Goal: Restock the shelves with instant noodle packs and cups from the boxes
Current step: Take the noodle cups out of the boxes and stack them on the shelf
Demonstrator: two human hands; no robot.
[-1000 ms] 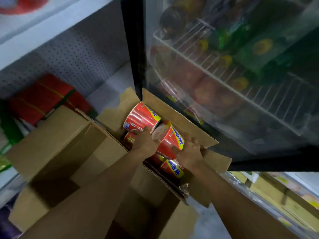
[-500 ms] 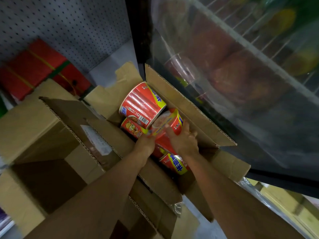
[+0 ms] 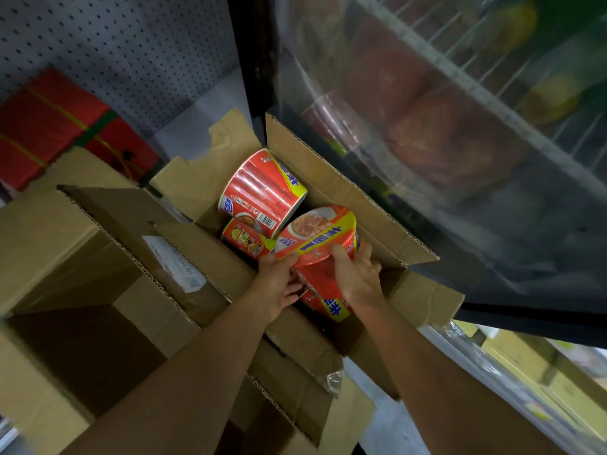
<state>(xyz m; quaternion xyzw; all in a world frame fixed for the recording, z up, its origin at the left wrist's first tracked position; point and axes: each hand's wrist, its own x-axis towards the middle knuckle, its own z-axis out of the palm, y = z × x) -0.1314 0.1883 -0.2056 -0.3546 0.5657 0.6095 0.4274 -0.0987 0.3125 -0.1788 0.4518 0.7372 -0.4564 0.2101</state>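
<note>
An open cardboard box (image 3: 348,188) holds several red and yellow instant noodle cups. Both my hands grip one tilted noodle cup (image 3: 320,239) just above the box. My left hand (image 3: 279,284) holds its left side, and my right hand (image 3: 356,272) wraps its right side. Another cup (image 3: 259,192) lies on its side at the back of the box. A third cup (image 3: 246,239) sits beneath it. One more cup (image 3: 331,307) lies partly hidden under my hands.
A second open cardboard box (image 3: 98,290) stands to the left. Red wrapped packs (image 3: 56,126) lie against a grey pegboard shelf back (image 3: 131,44). A glass-door cooler (image 3: 460,142) with drinks rises on the right. Yellow boxes (image 3: 525,362) lie at the lower right.
The view has dipped closer to the box. Both hands have lifted and tilted the gripped cup, so its lid now faces up and left.
</note>
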